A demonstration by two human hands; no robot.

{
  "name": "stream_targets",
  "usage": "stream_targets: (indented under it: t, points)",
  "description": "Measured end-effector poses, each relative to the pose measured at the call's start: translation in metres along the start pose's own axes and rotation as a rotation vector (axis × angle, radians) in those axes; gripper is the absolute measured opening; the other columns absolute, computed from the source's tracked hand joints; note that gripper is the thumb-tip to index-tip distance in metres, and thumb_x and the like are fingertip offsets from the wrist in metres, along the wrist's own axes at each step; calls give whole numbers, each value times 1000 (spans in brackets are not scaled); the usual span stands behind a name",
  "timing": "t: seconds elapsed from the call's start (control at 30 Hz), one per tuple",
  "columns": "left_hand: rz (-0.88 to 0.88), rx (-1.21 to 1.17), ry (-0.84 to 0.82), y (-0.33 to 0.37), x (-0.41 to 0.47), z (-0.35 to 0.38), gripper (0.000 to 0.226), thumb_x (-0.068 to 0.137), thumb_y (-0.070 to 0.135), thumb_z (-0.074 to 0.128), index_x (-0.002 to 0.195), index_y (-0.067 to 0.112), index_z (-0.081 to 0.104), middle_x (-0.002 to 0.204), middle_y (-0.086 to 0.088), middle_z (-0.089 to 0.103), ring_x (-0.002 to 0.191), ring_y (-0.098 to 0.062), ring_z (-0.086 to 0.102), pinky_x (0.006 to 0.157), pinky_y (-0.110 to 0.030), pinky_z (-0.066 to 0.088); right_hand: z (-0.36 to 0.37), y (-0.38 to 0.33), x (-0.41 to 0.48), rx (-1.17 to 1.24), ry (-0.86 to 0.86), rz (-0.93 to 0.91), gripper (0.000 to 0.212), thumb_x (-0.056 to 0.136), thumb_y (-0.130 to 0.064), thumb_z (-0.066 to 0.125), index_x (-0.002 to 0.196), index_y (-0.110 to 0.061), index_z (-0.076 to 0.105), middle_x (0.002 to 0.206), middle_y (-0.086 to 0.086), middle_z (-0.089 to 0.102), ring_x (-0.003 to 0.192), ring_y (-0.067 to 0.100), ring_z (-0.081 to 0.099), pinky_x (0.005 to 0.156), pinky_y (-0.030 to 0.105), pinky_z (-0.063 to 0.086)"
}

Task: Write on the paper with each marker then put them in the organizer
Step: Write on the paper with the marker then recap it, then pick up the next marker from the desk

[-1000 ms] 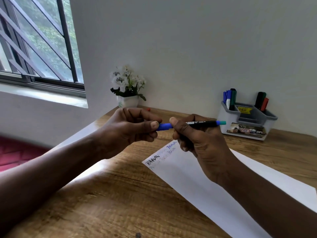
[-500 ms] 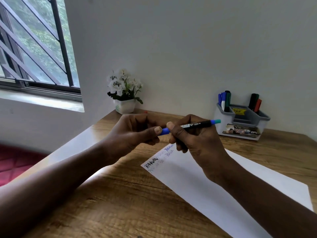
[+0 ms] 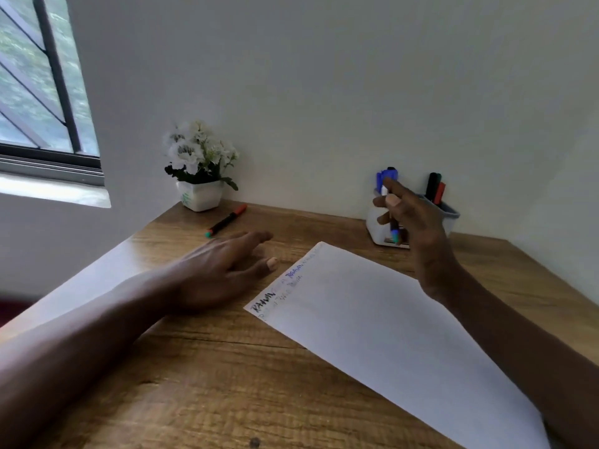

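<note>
White potted flowers stand beside the window.

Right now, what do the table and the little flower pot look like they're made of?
The table looks like wood, or a wood-look coating: brown grain lines and a soft sheen near the window.

The flower pot looks like smooth white ceramic or plastic; I can't tell which. It's glossy and square-sided.

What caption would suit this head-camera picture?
Right hand lowers a blue-capped marker towards the organizer; left hand rests beside the paper.
</note>
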State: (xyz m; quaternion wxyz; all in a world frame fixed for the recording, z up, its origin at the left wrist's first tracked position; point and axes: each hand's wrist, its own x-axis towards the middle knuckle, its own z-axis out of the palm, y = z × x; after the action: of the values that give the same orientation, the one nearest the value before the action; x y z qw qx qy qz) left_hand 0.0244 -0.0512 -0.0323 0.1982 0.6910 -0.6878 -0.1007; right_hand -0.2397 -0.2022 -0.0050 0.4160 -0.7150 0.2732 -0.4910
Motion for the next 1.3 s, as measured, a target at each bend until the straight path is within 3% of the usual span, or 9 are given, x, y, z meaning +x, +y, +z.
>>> stream_targets:
  t: [0.1,0.2,0.37,0.57,0.8,1.0,1.13,1.23,1.3]
  points:
    - [66,42,1,-1,5,4,78,85,84,32,152,43,36,156,18,41,134,-3,46,110,-37,45,-9,7,14,10,235,43,30,100,-36,56,123,-23,70,104,0,70,89,8,62,84,28,52]
    - [114,105,-33,1,11,9,73,89,78,36,151,40,39,156,19,38,135,-3,43,112,-34,42,-31,21,22,-169,406,6,26,102,-22,55,119,-29,73,103,3,76,89,13,69,87,47,60]
    - [123,97,-60,0,15,9,65,92,72,42,149,41,40,158,19,35,136,-4,41,113,-33,40,-64,24,33,-332,545,-92,44,95,-12,66,132,-36,61,93,7,73,73,14,67,68,28,57]
    - [125,71,-49,0,18,10,63,91,72,45,146,42,43,156,19,37,134,-5,44,112,-32,40,-88,20,80,-428,686,-24,79,93,-14,66,155,-40,23,85,-6,67,73,16,70,76,39,62]
    - [117,44,-54,0,18,11,61,89,74,46,143,44,45,155,22,36,132,-4,46,111,-32,41,-105,22,116,-744,579,-96,71,87,-1,70,144,-31,39,94,5,69,77,23,69,75,34,56]
    - [112,37,-70,-1,20,11,63,86,77,44,142,46,44,154,24,35,132,-3,45,111,-31,41,-110,47,110,-916,400,6,41,84,-9,74,123,-19,66,80,2,72,82,20,71,78,31,55]
    - [111,51,-66,-2,21,11,65,84,79,42,141,48,45,153,25,36,130,-1,45,109,-30,42,-113,55,112,-970,257,137,58,92,-11,60,147,-26,51,104,12,75,99,26,67,88,33,50]
    - [101,72,-75,-2,22,10,78,75,89,34,141,49,44,153,26,35,131,-1,44,109,-30,42,-115,50,117,-948,112,348,63,100,-18,48,157,-37,30,149,11,51,105,25,58,91,41,52]
    - [107,72,-65,-2,22,9,100,58,103,18,140,51,43,151,28,36,130,1,44,109,-31,42,-117,47,117,-931,48,435,64,102,-21,46,159,-38,21,158,7,38,109,27,56,91,46,54]
